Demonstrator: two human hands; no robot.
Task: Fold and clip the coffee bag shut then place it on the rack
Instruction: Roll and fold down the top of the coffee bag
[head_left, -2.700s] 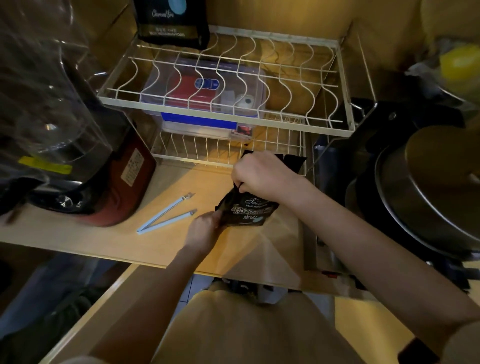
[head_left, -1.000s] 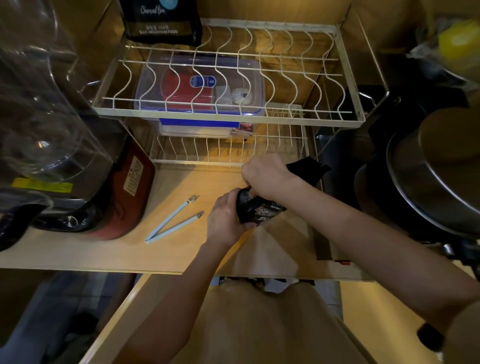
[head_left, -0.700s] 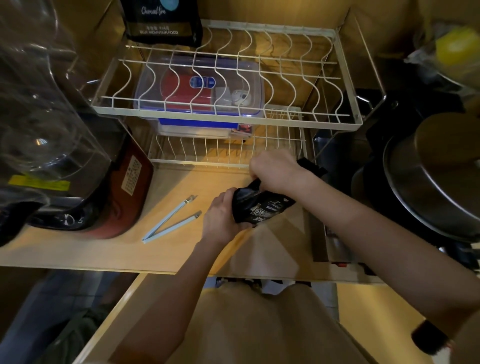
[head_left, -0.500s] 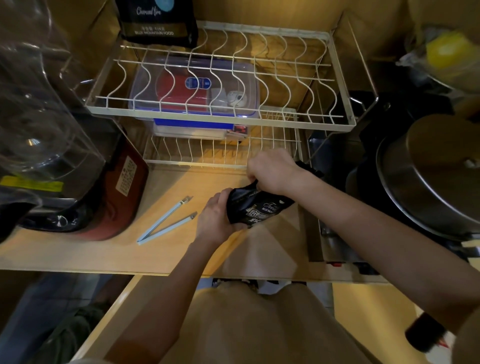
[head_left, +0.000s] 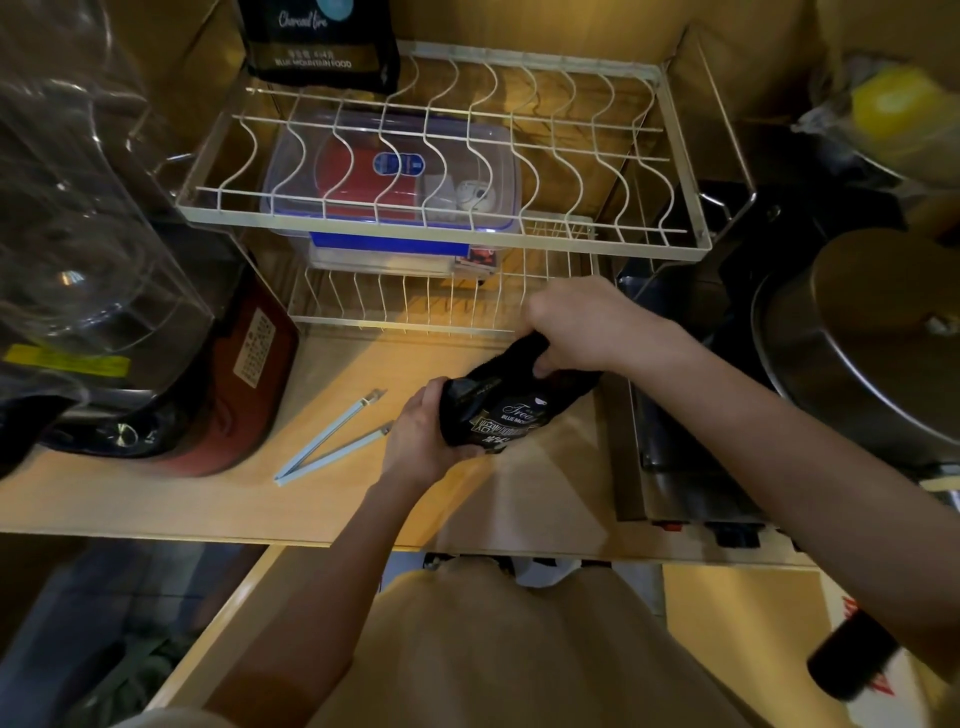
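Since a moment ago the coffee bag (head_left: 506, 402) has tipped further over, its top now bent down under the right hand (head_left: 576, 325), whose fingers curl over and press that folded end. Left hand (head_left: 421, 439) cups the bag's lower end, fingers wrapped round it. Held between both hands, the bag hangs just above the tabletop (head_left: 156, 499), near the rack's (head_left: 441, 236) lower front edge. Just left of the left fingers lies the blue clip (head_left: 332, 441), spread open in a V, with bare tabletop around it. Another dark bag (head_left: 319, 44) stands on the rack's top tier.
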